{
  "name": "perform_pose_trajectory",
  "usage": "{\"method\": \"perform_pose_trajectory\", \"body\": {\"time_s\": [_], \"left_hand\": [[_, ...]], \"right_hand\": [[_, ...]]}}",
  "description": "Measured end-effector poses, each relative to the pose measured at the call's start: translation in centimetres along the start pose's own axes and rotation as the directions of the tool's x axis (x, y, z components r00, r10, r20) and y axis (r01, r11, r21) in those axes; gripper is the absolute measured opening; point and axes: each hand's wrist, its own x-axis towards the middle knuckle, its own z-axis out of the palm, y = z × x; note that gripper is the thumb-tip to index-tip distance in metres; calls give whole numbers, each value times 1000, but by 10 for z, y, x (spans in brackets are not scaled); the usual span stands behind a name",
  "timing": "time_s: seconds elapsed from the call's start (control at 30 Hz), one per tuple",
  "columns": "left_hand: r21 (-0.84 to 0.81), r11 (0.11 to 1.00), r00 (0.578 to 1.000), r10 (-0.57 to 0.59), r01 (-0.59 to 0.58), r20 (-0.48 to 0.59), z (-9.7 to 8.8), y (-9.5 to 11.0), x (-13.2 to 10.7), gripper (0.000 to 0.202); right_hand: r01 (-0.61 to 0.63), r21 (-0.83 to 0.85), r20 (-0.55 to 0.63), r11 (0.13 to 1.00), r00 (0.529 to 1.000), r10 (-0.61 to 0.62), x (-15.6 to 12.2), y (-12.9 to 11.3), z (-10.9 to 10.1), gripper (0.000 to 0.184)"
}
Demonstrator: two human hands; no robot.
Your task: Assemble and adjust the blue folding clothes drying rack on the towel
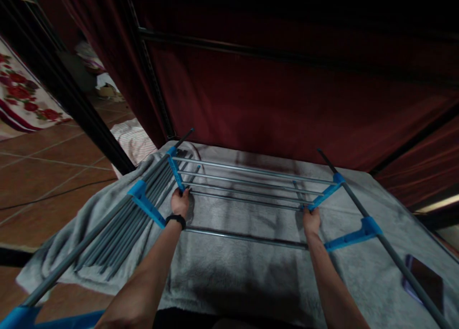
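A partly assembled rack of grey metal tubes and blue plastic brackets lies in front of me. My left hand (180, 202), with a black wristband, is closed on the lower end of the left blue bracket (175, 172). Closed around the matching end of the right blue bracket (325, 193) is my right hand (311, 219). Several thin crossbars (247, 180) run between these two brackets. Nearer to me, a single crossbar (247, 238) joins another pair of blue brackets, the left one (146, 203) and the right one (349, 239). My fingertips are partly hidden.
Loose grey tubes (122, 228) lie in a bundle on the grey blanket (229, 276) at left. A phone (423, 281) rests at the right, beside a long side tube (401, 267). Dark red curtains (268, 99) on a black frame stand behind. Tiled floor (53, 171) shows at left.
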Motion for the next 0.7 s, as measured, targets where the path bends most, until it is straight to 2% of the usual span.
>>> {"method": "perform_pose_trajectory", "body": {"time_s": [0.27,0.5,0.7], "left_hand": [[66,998,992,-13,22,-128,6,6,-1,9],[111,993,990,-12,28,-141,18,11,4,15],[151,987,989,-37,59,-143,23,16,10,21]], "right_hand": [[9,-52,-38,999,999,-11,0,-16,-3,25],[10,-116,-55,993,998,-17,2,-21,-1,27],[16,-165,-19,986,1000,-19,11,-22,-7,26]]}}
